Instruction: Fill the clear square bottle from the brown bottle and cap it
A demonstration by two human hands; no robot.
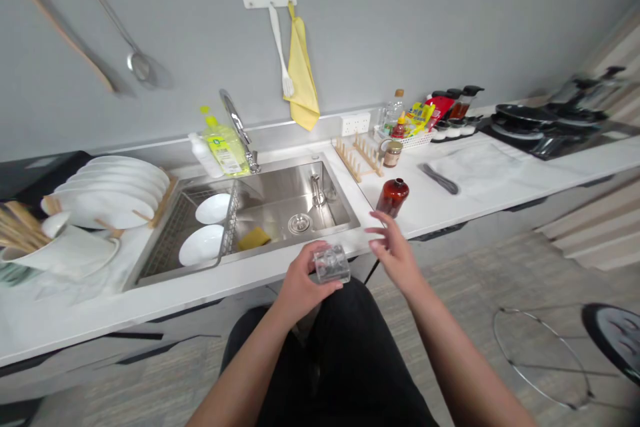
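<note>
My left hand (300, 283) grips a small clear, box-like piece (332, 264) in front of the counter's edge, over my lap. What the piece is, or whether anything is inside it, I cannot make out. To its right, my right hand (393, 250) is raised with fingers apart and nothing in them. Just beyond those fingers, an amber bottle (393, 196) stands uncapped on the counter. Whether the fingertips touch it is not clear, but a small gap seems to show.
A steel sink (280, 203) holds a yellow sponge (254, 238) and, in a drain basket (165, 240), two white bowls (201, 245). Left are racked plates (115, 187). Right stand a wooden rack (357, 157), a jar (393, 154), a dark cable-like bundle (440, 179) and pans (527, 117).
</note>
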